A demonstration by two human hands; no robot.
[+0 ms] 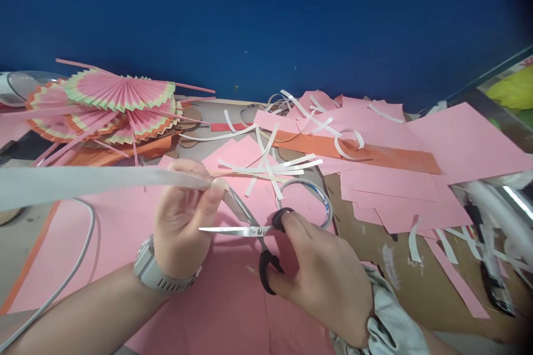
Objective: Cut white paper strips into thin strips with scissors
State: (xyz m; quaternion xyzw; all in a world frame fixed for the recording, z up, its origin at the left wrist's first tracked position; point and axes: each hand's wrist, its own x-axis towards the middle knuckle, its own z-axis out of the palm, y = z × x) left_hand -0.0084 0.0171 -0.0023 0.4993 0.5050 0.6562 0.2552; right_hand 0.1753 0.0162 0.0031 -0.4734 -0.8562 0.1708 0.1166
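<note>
My left hand (181, 227) pinches a long pale strip of paper (95, 182) between thumb and fingers. The strip runs off past the left edge of the view, and its short end slants down toward the scissors. Scissors (235, 231) with black handles are in my right hand (328, 274), fingers and thumb through the loops. Their blades stand apart, one pointing left and the other lying along the strip's end; whether it touches the strip I cannot tell. Large pink paper (233, 316) lies under both hands.
Pleated pink paper fans (125, 91) are piled at the back left. Several white paper strips (266, 163), a tape roll (327, 205), an orange strip (395, 158) and pink sheets (470, 138) cover the middle and right. A cutter knife (495, 283) lies far right; a white cable (85, 249) curves at left.
</note>
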